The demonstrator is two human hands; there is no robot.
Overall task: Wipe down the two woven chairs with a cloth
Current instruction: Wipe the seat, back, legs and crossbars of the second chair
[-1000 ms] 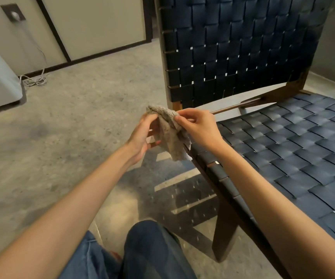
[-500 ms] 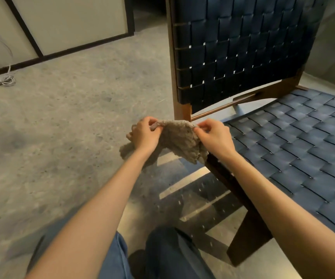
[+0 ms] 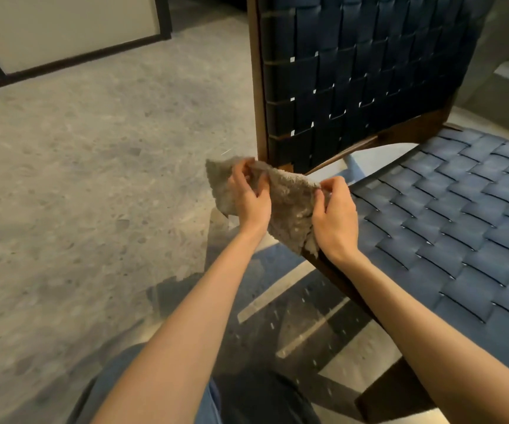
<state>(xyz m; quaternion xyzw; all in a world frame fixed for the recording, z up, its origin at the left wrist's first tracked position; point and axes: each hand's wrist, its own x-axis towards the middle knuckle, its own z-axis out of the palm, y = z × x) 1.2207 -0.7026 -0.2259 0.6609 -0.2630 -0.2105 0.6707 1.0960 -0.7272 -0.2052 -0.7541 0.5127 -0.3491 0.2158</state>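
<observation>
A grey fluffy cloth (image 3: 290, 209) is stretched between both hands in the middle of the view, just left of a chair's seat edge. My left hand (image 3: 248, 194) pinches its upper left part; my right hand (image 3: 334, 215) pinches its upper right corner. The cloth hangs down between them over the seat's wooden side rail. The chair has a dark blue woven backrest (image 3: 363, 71) standing upright and a blue woven seat (image 3: 461, 224) on the right, both in a dark wooden frame. Only one woven chair is in view.
Grey speckled floor (image 3: 94, 179) spreads to the left and behind. A pale wall panel with a dark baseboard (image 3: 72, 59) runs along the far left. My jeans-clad legs (image 3: 216, 402) show at the bottom, beside the chair's front leg (image 3: 394, 393).
My hands have spread the cloth wider, from a bunched fold to a stretched sheet. The view has moved closer to the chair and to the right; the cable and the appliance at left have left the frame.
</observation>
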